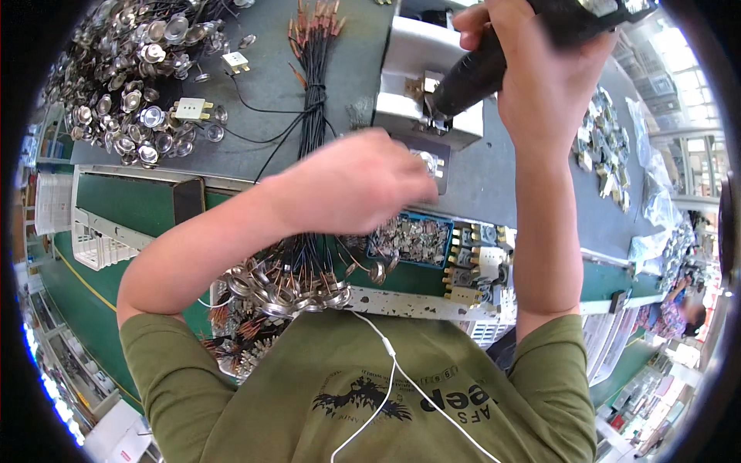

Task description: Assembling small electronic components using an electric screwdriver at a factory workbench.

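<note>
My right hand is wrapped round a black power screwdriver. Its tip points down into a small metal-and-white part seated in a white box-shaped fixture. Slightly blurred, my left hand is closed just in front of the fixture. Its fingertips are turned down, and whatever they hold is hidden. Beside those fingers lies a small part with brass terminals on a dark plate. Left of the fixture, a tied bundle of black wires passes behind my left wrist; round metal caps hang at its near end.
A heap of wired metal caps covers the left of the grey bench, with white connector blocks beside it. A blue tray of small metal pieces and several assembled blocks sit along the near edge. More parts lie at right.
</note>
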A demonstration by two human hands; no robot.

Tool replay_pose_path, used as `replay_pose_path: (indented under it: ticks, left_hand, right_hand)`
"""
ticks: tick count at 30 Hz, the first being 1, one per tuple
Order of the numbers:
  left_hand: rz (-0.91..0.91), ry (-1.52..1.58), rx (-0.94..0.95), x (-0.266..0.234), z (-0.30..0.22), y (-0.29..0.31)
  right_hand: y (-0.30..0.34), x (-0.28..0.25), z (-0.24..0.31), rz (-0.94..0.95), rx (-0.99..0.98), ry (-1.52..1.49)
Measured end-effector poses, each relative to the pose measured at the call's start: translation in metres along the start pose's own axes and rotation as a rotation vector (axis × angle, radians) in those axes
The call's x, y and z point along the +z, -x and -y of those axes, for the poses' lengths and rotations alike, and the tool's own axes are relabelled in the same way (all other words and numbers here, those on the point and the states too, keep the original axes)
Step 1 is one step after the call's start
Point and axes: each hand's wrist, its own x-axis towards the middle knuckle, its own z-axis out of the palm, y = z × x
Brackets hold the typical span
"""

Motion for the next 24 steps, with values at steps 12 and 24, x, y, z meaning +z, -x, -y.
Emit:
replay_pose_path:
  ticks: [12,24]
  left_hand:
    - [-0.087,-0.237,-0.195,0.020,0.013,0.002]
    - [-0.141,-0.143,-0.223,0.028,0.021,0.015]
  right_hand:
    - [0.038,-0.023,0.019,-0.043,-0.014,-0.003]
    - [0.055,0.018,-0.005,-0.176,0.033,-0.297]
